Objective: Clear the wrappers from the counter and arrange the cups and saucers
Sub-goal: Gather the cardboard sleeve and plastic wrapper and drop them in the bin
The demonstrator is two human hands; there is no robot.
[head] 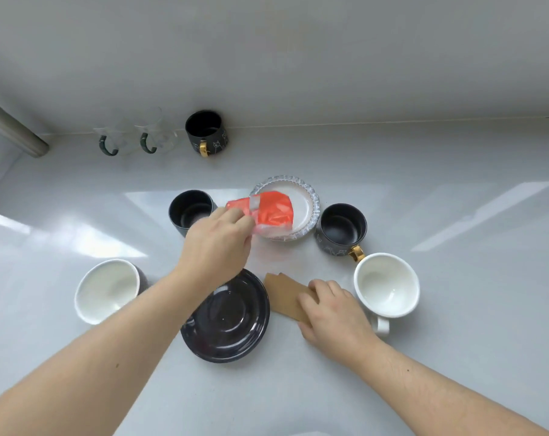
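Note:
My left hand point(218, 243) is shut on a red and clear plastic wrapper point(268, 212), held just over a white saucer with a patterned rim point(311, 196). My right hand point(333, 309) presses on a brown paper wrapper point(282, 294) lying flat on the counter. A black saucer point(232, 322) sits between my forearms. A dark cup point(189, 210) stands left of the white saucer, and a dark cup with a gold handle point(342, 229) stands to its right. White cups sit at the left point(108, 291) and at the right point(388, 286).
Along the back wall stand two clear glass cups with dark green handles point(127, 136) and another dark cup with a gold handle point(205, 132). A grey pipe point(13, 129) slants in at the far left. The grey counter point(455, 309) stretches wide to the right.

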